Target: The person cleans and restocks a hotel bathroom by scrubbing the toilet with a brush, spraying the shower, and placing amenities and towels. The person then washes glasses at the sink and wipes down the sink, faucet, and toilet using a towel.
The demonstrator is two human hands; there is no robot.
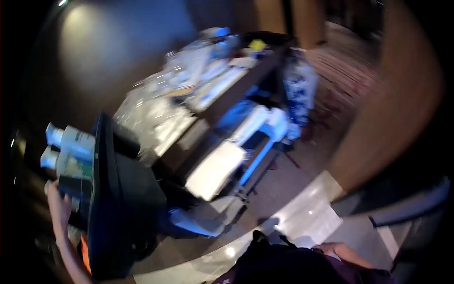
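At the far left, my left hand (pixel 59 204) reaches to a dark item below two white pump bottles (pixel 78 143), beside a big black bin or bag (pixel 123 203). Blur and the angle hide what its fingers hold. My right hand (pixel 335 249) is low in the view, close to my dark clothing, with its fingers mostly out of sight. Beyond the black bin stands a cart (pixel 255 78) loaded with plastic-wrapped items (pixel 156 102), and folded white cloths (pixel 216 171) lie on its lower shelf.
A blue and white bag (pixel 300 83) hangs at the cart's far end. Curved brown wooden panels (pixel 397 94) stand at the right. Below lies a shiny light floor strip (pixel 302 213), and a patterned carpet (pixel 347 66) shows at the back right.
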